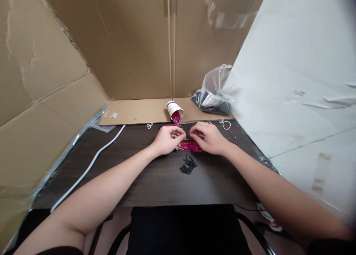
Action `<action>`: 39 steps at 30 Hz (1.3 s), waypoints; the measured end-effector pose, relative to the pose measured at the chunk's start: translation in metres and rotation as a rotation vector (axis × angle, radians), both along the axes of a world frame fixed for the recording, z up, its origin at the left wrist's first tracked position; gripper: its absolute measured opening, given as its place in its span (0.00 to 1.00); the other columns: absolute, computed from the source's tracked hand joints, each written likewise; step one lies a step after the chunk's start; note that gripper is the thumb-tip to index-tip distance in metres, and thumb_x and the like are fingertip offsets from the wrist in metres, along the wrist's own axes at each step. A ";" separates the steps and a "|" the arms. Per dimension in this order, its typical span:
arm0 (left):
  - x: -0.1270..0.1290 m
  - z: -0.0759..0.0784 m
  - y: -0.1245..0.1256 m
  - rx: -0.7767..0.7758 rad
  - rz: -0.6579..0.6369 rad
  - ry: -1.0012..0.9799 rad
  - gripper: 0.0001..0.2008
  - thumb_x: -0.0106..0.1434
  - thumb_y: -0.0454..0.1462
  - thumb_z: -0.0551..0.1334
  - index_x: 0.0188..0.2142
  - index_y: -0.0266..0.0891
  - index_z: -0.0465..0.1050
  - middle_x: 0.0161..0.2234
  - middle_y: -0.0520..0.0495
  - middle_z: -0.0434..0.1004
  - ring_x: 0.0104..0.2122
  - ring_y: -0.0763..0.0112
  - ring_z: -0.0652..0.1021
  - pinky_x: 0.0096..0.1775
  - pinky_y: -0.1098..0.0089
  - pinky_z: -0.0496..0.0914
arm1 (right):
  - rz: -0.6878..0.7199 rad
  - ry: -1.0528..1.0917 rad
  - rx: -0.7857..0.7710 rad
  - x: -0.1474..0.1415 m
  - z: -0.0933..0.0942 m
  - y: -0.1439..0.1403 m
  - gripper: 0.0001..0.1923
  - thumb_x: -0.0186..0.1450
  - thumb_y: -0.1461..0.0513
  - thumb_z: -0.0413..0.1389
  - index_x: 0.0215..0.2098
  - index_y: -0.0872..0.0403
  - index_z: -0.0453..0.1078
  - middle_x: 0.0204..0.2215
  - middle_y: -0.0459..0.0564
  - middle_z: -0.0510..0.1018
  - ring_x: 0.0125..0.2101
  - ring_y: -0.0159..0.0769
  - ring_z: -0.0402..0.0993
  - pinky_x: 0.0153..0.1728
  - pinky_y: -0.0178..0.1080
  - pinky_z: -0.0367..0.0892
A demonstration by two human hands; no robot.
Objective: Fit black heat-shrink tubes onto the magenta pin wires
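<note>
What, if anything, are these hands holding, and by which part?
Cannot be told: anything in the left hand or right hand is too small to make out.

I note a dark wood-grain desk (150,190), with a brown cardboard wall (130,43) facing me and a white panel (292,80) on my right. Along the desk's far side lies a flat cardboard strip (133,112); a small pale looped band (115,115) sits at its left end, and a twisted band (150,126) lies just in front of it. To my left I record a pale, curved tube (96,159), clear film (104,128) near its far end.
</note>
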State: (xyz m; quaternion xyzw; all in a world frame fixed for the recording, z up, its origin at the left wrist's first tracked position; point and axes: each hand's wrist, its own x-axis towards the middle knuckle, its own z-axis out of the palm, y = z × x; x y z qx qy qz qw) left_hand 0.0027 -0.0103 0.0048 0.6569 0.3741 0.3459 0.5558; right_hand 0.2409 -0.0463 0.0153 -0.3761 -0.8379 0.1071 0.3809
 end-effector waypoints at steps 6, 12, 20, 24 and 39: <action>0.000 0.000 -0.001 0.065 0.009 0.015 0.09 0.66 0.34 0.74 0.44 0.32 0.81 0.35 0.42 0.84 0.25 0.74 0.79 0.24 0.74 0.77 | -0.001 0.010 -0.010 -0.001 0.000 -0.001 0.04 0.75 0.66 0.60 0.42 0.53 0.76 0.36 0.50 0.80 0.34 0.37 0.75 0.38 0.41 0.69; -0.002 0.005 -0.004 0.296 0.017 0.101 0.14 0.68 0.39 0.74 0.50 0.34 0.86 0.40 0.41 0.88 0.31 0.71 0.80 0.33 0.71 0.75 | 0.002 0.044 -0.089 -0.005 0.002 -0.003 0.04 0.76 0.64 0.60 0.43 0.52 0.78 0.36 0.50 0.81 0.33 0.37 0.74 0.38 0.41 0.70; -0.007 0.009 -0.003 0.443 0.071 0.186 0.08 0.69 0.40 0.71 0.41 0.38 0.89 0.33 0.46 0.87 0.29 0.69 0.78 0.34 0.68 0.72 | -0.028 0.091 -0.201 -0.005 0.000 -0.004 0.07 0.73 0.60 0.63 0.48 0.52 0.74 0.39 0.51 0.81 0.34 0.38 0.75 0.38 0.43 0.72; -0.018 0.016 0.010 0.628 0.219 0.257 0.06 0.67 0.37 0.70 0.37 0.38 0.86 0.30 0.48 0.85 0.26 0.70 0.76 0.34 0.68 0.71 | -0.207 0.052 -0.181 0.005 -0.001 -0.001 0.29 0.66 0.57 0.70 0.60 0.52 0.65 0.54 0.60 0.78 0.42 0.45 0.76 0.45 0.49 0.74; -0.035 0.019 0.028 0.792 0.249 0.748 0.05 0.60 0.35 0.69 0.30 0.41 0.75 0.34 0.44 0.83 0.34 0.59 0.78 0.38 0.61 0.71 | -0.065 -0.271 -0.283 0.015 -0.007 0.010 0.05 0.73 0.67 0.61 0.38 0.53 0.72 0.37 0.52 0.78 0.38 0.42 0.74 0.45 0.46 0.68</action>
